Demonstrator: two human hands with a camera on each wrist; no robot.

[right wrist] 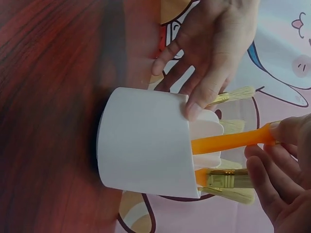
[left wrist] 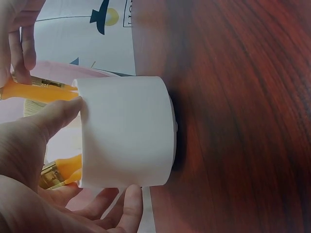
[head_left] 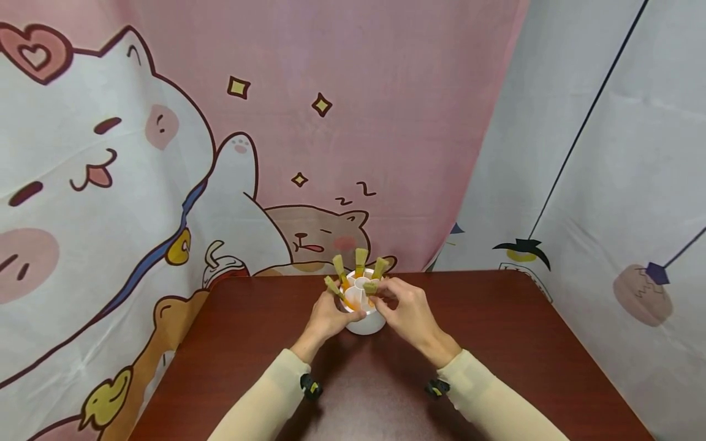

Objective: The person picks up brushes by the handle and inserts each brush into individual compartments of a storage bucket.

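A white round pen holder with inner compartments stands on the table between the hands. My left hand grips it, thumb at the rim and fingers round the side. Several paintbrushes with orange handles stand bristles up in it, among them one brush at the back and one brush with a gold ferrule. My right hand pinches another paintbrush near the top of its orange handle. That handle's lower end is hidden behind the holder's rim, and its bristles are hidden by the fingers in the right wrist view.
The dark red-brown table extends around the holder to both sides and towards me. Behind it hangs a cloth with cartoon cats on pink and white. The table's back edge runs close behind the holder.
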